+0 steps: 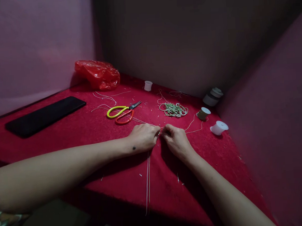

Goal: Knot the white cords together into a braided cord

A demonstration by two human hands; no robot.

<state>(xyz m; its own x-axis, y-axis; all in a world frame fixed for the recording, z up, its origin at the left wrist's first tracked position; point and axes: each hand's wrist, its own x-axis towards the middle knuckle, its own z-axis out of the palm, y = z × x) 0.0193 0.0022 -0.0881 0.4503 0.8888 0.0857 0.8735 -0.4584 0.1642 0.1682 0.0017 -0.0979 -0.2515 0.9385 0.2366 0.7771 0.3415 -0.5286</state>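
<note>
My left hand (143,137) and my right hand (176,140) meet fingertip to fingertip over the red cloth table (65,138). Both are closed in a pinch on thin white cord (148,181). Two strands of that cord hang down from under my left hand toward the table's front edge. Another strand runs right from my right hand toward a small tan spool (203,113). What sits exactly between the fingertips is too small to make out.
Scissors with yellow and orange handles (122,113) lie just behind my hands. A pile of green-white beaded cord (173,110), white spools (218,127) (147,85), stacked reels (212,96), a red plastic bag (99,74) and a long black flat object (45,116) are on the table.
</note>
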